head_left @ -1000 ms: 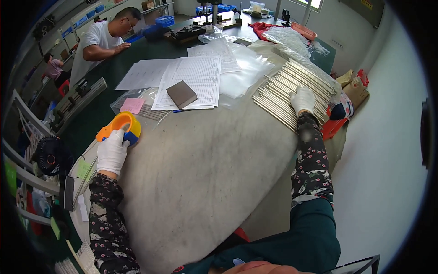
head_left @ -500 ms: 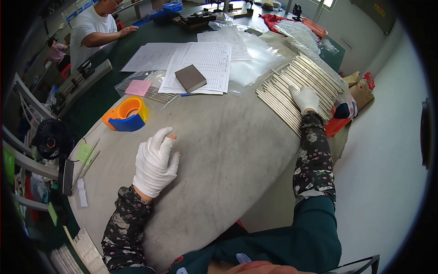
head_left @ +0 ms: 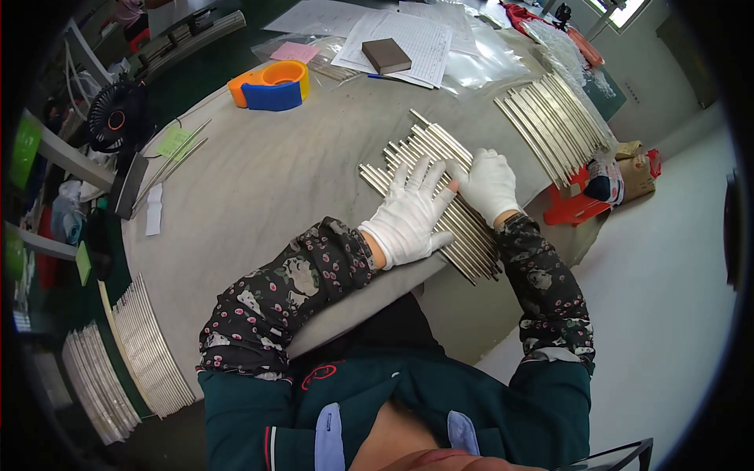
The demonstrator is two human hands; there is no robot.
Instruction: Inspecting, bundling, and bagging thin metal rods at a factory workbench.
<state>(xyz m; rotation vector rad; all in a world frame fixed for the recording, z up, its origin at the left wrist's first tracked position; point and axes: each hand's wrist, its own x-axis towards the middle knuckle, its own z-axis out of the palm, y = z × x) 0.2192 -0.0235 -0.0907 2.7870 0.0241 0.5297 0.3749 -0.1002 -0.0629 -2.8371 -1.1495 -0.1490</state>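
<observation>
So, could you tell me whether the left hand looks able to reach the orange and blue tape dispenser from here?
Probably yes: the left hand rests on the metal rods, and bare grey tabletop lies between it and the tape dispenser.

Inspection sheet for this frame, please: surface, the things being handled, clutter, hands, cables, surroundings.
Surface: grey cloth-covered table.
Job's things: row of metal rods under both hands; second batch of rods at the far right edge.
Clutter: orange-and-blue tape dispenser, brown block on papers, pink note.
Hands: left hand and right hand, white-gloved, flat on the rods.
Cables: nothing seen.
Surroundings: small black fan, stacked metal strips.
</observation>
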